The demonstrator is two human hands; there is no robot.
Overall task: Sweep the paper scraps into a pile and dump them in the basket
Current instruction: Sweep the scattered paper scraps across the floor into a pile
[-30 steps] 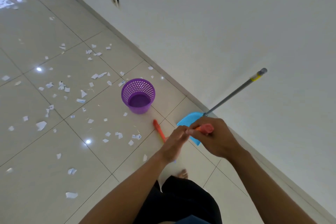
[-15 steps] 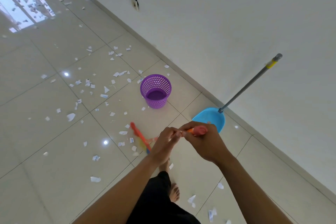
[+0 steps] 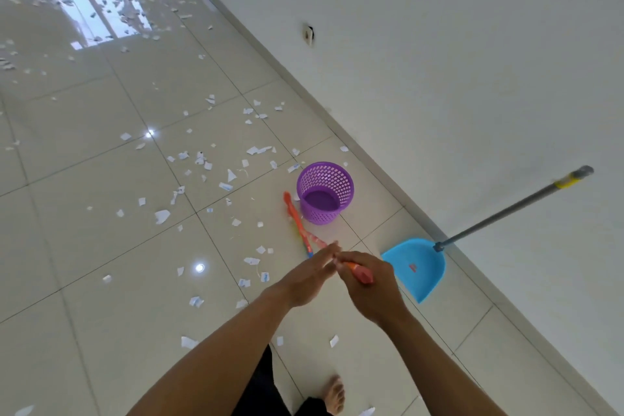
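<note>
Head view, looking down at the glossy tiled floor (image 3: pixel 84 280): the purple basket (image 3: pixel 325 192) stands upright near the foot of the wall (image 3: pixel 439 77), and through its open top only its own purple bottom shows. To its right, just beside the skirting, sits a blue dustpan (image 3: pixel 417 267). It has one small reddish mark inside, too small to make out, and its long grey handle (image 3: pixel 513 209) slants up and away with a yellow band near the tip.

The paper scraps (image 3: pixel 202 158) lie loose and scattered over the tiles, thickest to the left of the basket. More are strewn far off in the window's reflection, and a few lie close to the person's bare foot (image 3: pixel 334 395).

The orange broom (image 3: pixel 297 223) has its head down on the floor, just left of the basket and close against its side. The right hand (image 3: pixel 371 284) is curled round the top end of the broom's stick. The left hand (image 3: pixel 304 277) lies against the stick lower down with its fingers stretched straight, not wrapped round it. Both forearms cross the lower part of the view and hide the tiles under them. A socket (image 3: pixel 309 34) sits low on the wall farther along.
</note>
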